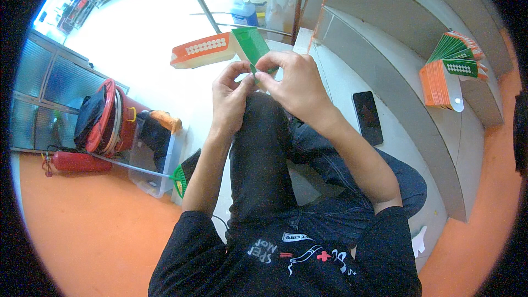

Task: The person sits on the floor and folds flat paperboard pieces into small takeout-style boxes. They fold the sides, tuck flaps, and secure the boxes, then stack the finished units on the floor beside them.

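Above my raised knee, both hands hold a long, narrow cardboard carton (pixel 206 48). One side is orange with rows of white dots, and a pale side shows below it. At its right end a glossy green panel (pixel 250 43) bends down toward my fingers. My left hand (pixel 228 91) pinches a small green edge of the carton between thumb and forefinger. Close against it, my right hand (pixel 294 82) pinches the same green end, thumb and forefinger together. The fingers partly hide the folded edge, so its exact shape cannot be made out.
On the steps at right lies a fanned stack of orange and green cartons (pixel 440 88). A dark phone (pixel 367 118) rests by my right forearm. Left are a red bucket (pixel 126 115), a fire extinguisher (pixel 82 161), and a clear bin (pixel 147 179). A blue jug (pixel 245 14) stands behind.
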{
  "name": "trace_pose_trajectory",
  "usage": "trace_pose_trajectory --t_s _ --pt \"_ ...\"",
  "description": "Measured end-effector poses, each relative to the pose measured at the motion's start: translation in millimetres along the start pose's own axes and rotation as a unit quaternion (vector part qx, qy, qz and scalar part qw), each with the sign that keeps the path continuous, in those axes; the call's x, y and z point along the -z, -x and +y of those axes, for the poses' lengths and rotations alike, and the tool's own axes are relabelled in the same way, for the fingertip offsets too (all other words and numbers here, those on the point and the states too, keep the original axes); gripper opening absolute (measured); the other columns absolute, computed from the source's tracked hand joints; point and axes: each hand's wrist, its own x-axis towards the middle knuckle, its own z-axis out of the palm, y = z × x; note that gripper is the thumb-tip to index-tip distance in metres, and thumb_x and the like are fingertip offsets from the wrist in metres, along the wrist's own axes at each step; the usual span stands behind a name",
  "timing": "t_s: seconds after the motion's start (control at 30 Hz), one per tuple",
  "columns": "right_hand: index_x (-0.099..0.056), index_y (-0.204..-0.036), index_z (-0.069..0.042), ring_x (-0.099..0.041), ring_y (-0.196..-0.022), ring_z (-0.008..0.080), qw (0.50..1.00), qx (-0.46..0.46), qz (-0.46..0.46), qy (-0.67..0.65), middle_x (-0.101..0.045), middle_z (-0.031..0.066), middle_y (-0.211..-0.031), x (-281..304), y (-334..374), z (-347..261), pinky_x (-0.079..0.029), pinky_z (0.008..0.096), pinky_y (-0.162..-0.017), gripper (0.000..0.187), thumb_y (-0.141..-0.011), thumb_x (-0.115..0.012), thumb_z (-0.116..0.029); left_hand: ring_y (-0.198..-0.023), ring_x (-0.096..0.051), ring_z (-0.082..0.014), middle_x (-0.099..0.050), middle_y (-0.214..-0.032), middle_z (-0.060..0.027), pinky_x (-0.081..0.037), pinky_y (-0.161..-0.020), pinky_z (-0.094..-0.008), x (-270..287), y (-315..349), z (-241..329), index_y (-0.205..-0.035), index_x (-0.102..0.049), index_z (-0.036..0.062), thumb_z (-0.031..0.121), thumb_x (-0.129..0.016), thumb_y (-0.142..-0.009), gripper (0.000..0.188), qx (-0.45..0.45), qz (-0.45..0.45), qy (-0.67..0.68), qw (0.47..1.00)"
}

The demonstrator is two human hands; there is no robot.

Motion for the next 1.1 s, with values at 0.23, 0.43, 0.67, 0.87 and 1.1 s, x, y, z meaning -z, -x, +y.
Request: trace_pose_trajectory --t_s 0.23,0.43,0.67,0.87,1.1 --pt "-0.064 -0.083 0.003 -0.062 -0.088 0.0331 0.995 0.036 0.092 0.01 -0.059 0.0173 -0.097 -20.5 9.0 -2.3 -0.05 0.04 -0.078 0.01 -0.078 -0.066 -0.005 -0.093 -0.062 -0.0164 -0.06 -0.1 -0.0098 -0.052 -0.08 -0.0259 -5.8 -0.3 -1.3 -0.105 -0.057 -0.0069 -0.003 -0.057 -0.087 0.019 -0.052 0.027 -0.012 0.998" --pt "-0.061 -0.081 0.004 -0.059 -0.093 0.0343 0.996 0.044 0.078 0.007 -0.052 0.0176 -0.104 -26.0 9.3 -0.3 -0.049 0.0407 -0.081 0.01 -0.076 -0.067 -0.003 -0.089 -0.064 -0.0146 -0.061 -0.102 -0.0097 -0.054 -0.075 -0.0235 -5.2 -0.3 -4.6 -0.109 -0.057 -0.0067 -0.002 -0.059 -0.087 0.022 -0.028 0.03 0.062 0.997" --pt "-0.06 -0.076 0.002 -0.057 -0.096 0.0345 0.995 0.065 0.057 -0.049 -0.053 0.0174 -0.105 -14.3 2.6 3.1 -0.048 0.0401 -0.084 0.015 -0.072 -0.072 -0.005 -0.084 -0.064 -0.0126 -0.063 -0.107 -0.0121 -0.055 -0.07 -0.0229 -3.3 0.4 -6.7 -0.118 -0.056 -0.003 0.003 -0.062 -0.089 0.03 0.002 0.064 0.128 0.99" --pt "-0.057 -0.092 0.0 -0.058 -0.102 0.0353 0.998 0.005 0.037 -0.06 -0.057 0.0178 -0.106 -10.7 -0.1 6.3 -0.046 0.0384 -0.091 0.027 -0.07 -0.074 -0.005 -0.088 -0.064 -0.0134 -0.064 -0.103 -0.0107 -0.054 -0.074 -0.0254 -5.2 1.4 -2.1 -0.115 -0.057 -0.0046 0.007 -0.062 -0.09 0.028 0.023 0.004 0.224 0.974" --pt "-0.051 -0.106 -0.002 -0.057 -0.105 0.037 0.997 0.016 0.068 -0.026 -0.057 0.0194 -0.107 -17.1 1.0 4.3 -0.046 0.0407 -0.093 0.041 -0.071 -0.071 -0.002 -0.081 -0.063 -0.0132 -0.064 -0.095 -0.0086 -0.055 -0.073 -0.0262 -1.6 -3.0 0.2 -0.107 -0.059 -0.0027 0.005 -0.065 -0.087 0.022 0.047 0.051 0.184 0.981"
